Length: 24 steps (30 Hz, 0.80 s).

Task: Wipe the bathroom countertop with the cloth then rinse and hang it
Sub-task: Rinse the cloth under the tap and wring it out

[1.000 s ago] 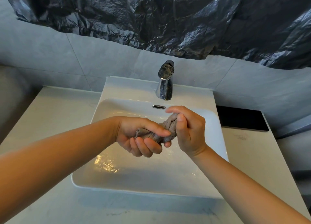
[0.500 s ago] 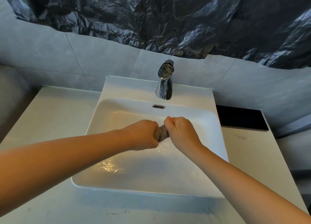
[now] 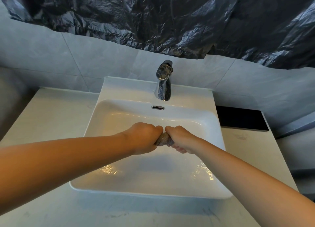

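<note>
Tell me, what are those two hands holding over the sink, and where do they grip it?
A grey cloth, bunched into a roll. The left hand grips its left end, the right hand its right end; only the middle shows between the fists.

Crumpled black plastic sheeting [image 3: 170, 18] hangs across the top of the wall, its ragged lower edge overlapping pale grey tiles [image 3: 51, 59]; thin grout lines cross the tiles; a flat black rectangular slab [image 3: 240, 118] lies at the right, its far edge close against the tiled wall.
</note>
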### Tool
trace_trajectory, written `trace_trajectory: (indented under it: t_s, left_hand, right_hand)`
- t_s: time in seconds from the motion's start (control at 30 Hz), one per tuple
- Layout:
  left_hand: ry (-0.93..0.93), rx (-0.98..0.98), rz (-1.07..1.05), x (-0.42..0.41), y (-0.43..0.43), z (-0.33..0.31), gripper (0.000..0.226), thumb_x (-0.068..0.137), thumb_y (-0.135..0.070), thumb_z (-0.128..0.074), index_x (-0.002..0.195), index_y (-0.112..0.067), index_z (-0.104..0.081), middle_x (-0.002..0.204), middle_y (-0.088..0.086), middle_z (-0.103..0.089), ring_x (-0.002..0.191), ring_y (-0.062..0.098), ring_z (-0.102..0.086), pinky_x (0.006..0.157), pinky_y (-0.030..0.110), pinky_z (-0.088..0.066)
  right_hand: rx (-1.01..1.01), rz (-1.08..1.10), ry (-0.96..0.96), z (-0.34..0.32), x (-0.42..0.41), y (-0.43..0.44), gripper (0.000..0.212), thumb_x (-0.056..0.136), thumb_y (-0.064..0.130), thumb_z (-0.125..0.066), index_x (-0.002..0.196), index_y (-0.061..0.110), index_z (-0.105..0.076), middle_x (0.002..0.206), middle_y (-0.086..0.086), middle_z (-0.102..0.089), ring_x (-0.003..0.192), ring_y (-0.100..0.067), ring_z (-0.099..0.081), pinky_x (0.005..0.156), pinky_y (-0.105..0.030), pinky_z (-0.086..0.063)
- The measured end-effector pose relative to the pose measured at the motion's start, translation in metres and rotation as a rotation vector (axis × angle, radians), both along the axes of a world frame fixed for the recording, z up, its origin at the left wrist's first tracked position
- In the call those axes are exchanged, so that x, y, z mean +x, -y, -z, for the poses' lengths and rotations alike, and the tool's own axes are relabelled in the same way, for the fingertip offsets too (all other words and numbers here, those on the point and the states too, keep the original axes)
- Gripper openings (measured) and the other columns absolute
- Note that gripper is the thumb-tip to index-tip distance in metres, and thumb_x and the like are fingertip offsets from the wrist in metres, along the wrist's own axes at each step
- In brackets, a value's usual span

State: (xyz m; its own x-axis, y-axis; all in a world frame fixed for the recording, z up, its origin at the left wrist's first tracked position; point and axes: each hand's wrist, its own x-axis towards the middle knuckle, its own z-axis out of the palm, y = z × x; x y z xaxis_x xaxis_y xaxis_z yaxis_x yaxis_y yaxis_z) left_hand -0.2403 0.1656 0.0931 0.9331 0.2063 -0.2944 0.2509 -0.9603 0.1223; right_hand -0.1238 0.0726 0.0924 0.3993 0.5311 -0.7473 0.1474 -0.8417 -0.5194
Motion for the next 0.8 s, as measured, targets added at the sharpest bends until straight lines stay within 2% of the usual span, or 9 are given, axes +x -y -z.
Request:
trace_trajectory:
  t_s: [0.1,0.2,0.27,0.37,0.43,0.53,0.63,0.7,0.8]
  left_hand:
    - [0.037,0.015,-0.002,0.0,-0.001,0.0,0.028,0.093,-0.03,-0.046,0.115,-0.013,-0.048,0.084,0.0,-0.055,0.07,0.019,-0.047,0.061,0.027,-0.035]
    - [0.065,-0.144,-0.132,0.0,-0.007,-0.006,0.021,0.089,-0.036,-0.053,0.098,-0.018,-0.052,0.07,-0.006,-0.047,0.07,0.02,-0.05,0.056,0.027,-0.034]
    - [0.034,-0.395,-0.307,0.002,-0.01,-0.012,0.022,0.084,-0.038,-0.063,0.09,-0.02,-0.052,0.069,-0.005,-0.052,0.064,0.017,-0.052,0.054,0.025,-0.038]
    - [-0.18,-0.905,-0.461,0.005,-0.018,-0.025,0.029,0.084,-0.036,-0.067,0.092,-0.012,-0.052,0.062,0.001,-0.053,0.048,0.014,-0.043,0.045,0.022,-0.034]
    - [-0.365,-1.117,-0.418,0.003,-0.024,-0.035,0.029,0.087,-0.036,-0.065,0.093,-0.013,-0.048,0.061,0.001,-0.048,0.046,0.011,-0.037,0.043,0.02,-0.026]
    - [-0.577,-1.293,-0.302,0.001,-0.024,-0.044,0.022,0.091,-0.034,-0.059,0.08,-0.018,-0.05,0.061,0.0,-0.043,0.046,0.009,-0.033,0.041,0.017,-0.023]
    - [-0.68,-1.352,-0.275,-0.001,-0.019,-0.047,0.025,0.093,-0.032,-0.056,0.071,-0.02,-0.052,0.059,-0.001,-0.04,0.043,0.007,-0.031,0.04,0.016,-0.022]
    - [-0.624,-1.261,-0.27,-0.002,-0.016,-0.047,0.027,0.091,-0.026,-0.059,0.068,-0.017,-0.048,0.057,-0.001,-0.042,0.042,0.008,-0.033,0.04,0.017,-0.023]
    - [-0.382,-0.928,-0.327,-0.002,-0.005,-0.045,0.019,0.085,-0.021,-0.064,0.075,-0.013,-0.049,0.055,-0.001,-0.048,0.041,0.012,-0.038,0.042,0.019,-0.031]
  right_hand:
    - [0.033,0.035,0.0,-0.001,0.0,0.001,0.042,0.093,0.032,-0.032,0.063,0.009,-0.049,0.047,-0.001,-0.035,0.039,-0.014,-0.027,0.039,-0.018,-0.023]
    - [0.245,-0.14,0.387,-0.005,0.0,0.005,0.034,0.1,0.026,-0.03,0.071,0.015,-0.044,0.061,-0.001,-0.041,0.054,-0.017,-0.04,0.048,-0.023,-0.03]
    - [0.462,-0.181,0.596,-0.006,-0.002,0.012,0.032,0.102,0.033,-0.029,0.081,0.017,-0.047,0.066,0.003,-0.048,0.062,-0.015,-0.048,0.051,-0.022,-0.032]
    - [0.709,-0.09,0.591,-0.001,-0.008,0.023,0.041,0.098,0.049,-0.026,0.119,0.025,-0.052,0.101,0.014,-0.057,0.086,-0.003,-0.055,0.066,-0.006,-0.042]
    - [0.871,-0.14,0.62,0.005,-0.01,0.028,0.046,0.099,0.049,-0.026,0.128,0.023,-0.051,0.113,0.012,-0.056,0.097,0.001,-0.055,0.076,-0.002,-0.043]
    - [1.096,-0.148,0.702,0.011,-0.013,0.03,0.042,0.1,0.038,-0.029,0.11,0.015,-0.063,0.101,0.002,-0.064,0.091,-0.005,-0.059,0.07,-0.012,-0.05]
    - [1.156,-0.132,0.727,0.009,-0.014,0.025,0.047,0.097,0.036,-0.031,0.076,0.011,-0.065,0.07,0.001,-0.062,0.065,-0.01,-0.058,0.053,-0.021,-0.048]
    - [1.09,-0.165,0.713,0.008,-0.012,0.022,0.056,0.095,0.041,-0.029,0.066,0.011,-0.064,0.058,-0.001,-0.059,0.055,-0.013,-0.056,0.047,-0.021,-0.044]
    - [0.924,-0.17,0.656,0.008,-0.009,0.018,0.061,0.091,0.046,-0.024,0.059,0.01,-0.062,0.05,-0.004,-0.054,0.049,-0.017,-0.052,0.046,-0.029,-0.041]
